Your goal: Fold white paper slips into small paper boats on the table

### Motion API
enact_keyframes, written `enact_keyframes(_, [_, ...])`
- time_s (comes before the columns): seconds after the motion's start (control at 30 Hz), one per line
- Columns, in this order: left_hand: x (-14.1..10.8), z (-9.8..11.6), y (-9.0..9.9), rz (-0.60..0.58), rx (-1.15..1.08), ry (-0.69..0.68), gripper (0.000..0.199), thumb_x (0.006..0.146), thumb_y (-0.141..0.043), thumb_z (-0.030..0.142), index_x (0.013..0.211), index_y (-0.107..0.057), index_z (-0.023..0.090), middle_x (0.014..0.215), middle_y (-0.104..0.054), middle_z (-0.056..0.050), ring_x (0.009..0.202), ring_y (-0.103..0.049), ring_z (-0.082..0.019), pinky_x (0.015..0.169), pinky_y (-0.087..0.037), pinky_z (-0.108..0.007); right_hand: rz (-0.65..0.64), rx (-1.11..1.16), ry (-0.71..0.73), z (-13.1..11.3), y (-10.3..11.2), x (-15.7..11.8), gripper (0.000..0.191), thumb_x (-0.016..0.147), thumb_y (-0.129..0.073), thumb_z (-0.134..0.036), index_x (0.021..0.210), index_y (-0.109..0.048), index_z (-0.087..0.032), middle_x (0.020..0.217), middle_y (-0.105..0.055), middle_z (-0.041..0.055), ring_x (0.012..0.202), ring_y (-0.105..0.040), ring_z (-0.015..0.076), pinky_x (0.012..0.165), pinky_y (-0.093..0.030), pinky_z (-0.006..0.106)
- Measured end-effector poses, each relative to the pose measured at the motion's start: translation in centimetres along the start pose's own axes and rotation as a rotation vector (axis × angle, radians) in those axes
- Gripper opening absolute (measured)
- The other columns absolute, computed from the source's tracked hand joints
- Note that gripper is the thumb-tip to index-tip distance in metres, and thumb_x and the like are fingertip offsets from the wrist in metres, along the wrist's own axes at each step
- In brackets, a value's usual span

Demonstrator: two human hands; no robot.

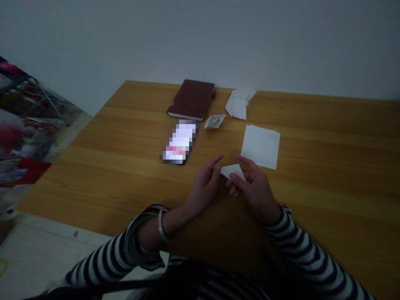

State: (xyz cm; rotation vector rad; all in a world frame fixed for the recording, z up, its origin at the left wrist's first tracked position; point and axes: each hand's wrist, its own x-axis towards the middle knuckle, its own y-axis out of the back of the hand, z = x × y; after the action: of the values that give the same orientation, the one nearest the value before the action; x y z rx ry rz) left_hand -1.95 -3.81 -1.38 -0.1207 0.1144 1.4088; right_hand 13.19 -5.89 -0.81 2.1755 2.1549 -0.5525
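A small folded piece of white paper (233, 170) is held between my two hands, above the near part of the wooden table. My right hand (254, 185) pinches its right side, with the thumb lying on top and fingers beneath. At its left corner, my left hand (206, 181) grips with the thumb and fingers; the index finger points forward. Just beyond my right hand lies a stack of square lined paper sheets (261, 146). A folded paper piece with an open hollow (215, 121) sits farther off, left of the stack.
A phone with a lit, blurred screen (180, 141) lies left of my hands. Behind it is a closed brown notebook (193, 99). Several torn or crumpled paper strips (240, 103) lie near the wall (200, 41). The wooden table (118, 166) ends at the left, with clutter on the floor beyond.
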Motion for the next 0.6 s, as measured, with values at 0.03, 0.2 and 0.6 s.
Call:
enact_keyframes(0.03, [0.01, -0.01, -0.05, -0.032, -0.024, 0.015, 0.05, 0.091, -0.059, 0.04, 0.135, -0.056, 0.017, 0.064, -0.06, 0.0, 0.06, -0.05, -0.014, 0.062, -0.038, -0.028, 0.007, -0.002, 0.006, 0.04, 0.02, 0.01, 0.068, 0.078, -0.074, -0.037, 0.133, -0.041, -0.017, 0.063, -0.071, -0.0017, 0.043, -0.061, 0.0133, 0.042, -0.05, 0.025])
enact_keyframes(0.2, [-0.04, 0.05, -0.35, -0.181, -0.043, 0.074, 0.063, 0.088, -0.063, 0.04, 0.142, -0.045, 0.013, 0.06, -0.059, 0.003, 0.054, -0.052, -0.011, 0.057, -0.039, -0.025, 0.008, -0.001, 0.015, 0.04, 0.09, -0.03, 0.063, 0.077, -0.074, -0.039, 0.128, -0.044, -0.017, 0.06, -0.069, -0.0036, 0.041, -0.06, 0.0127, 0.039, -0.048, 0.023])
enact_keyframes(0.6, [0.0, -0.65, -0.46, -0.206, -0.303, 0.146, 0.077, 0.089, -0.061, 0.038, 0.153, -0.024, 0.018, 0.054, -0.058, 0.007, 0.049, -0.054, -0.012, 0.055, -0.044, -0.027, -0.046, -0.052, 0.058, -0.3, -0.66, -0.57, 0.063, 0.084, -0.067, -0.038, 0.136, -0.036, -0.02, 0.056, -0.067, -0.0047, 0.039, -0.061, 0.0149, 0.036, -0.049, 0.024])
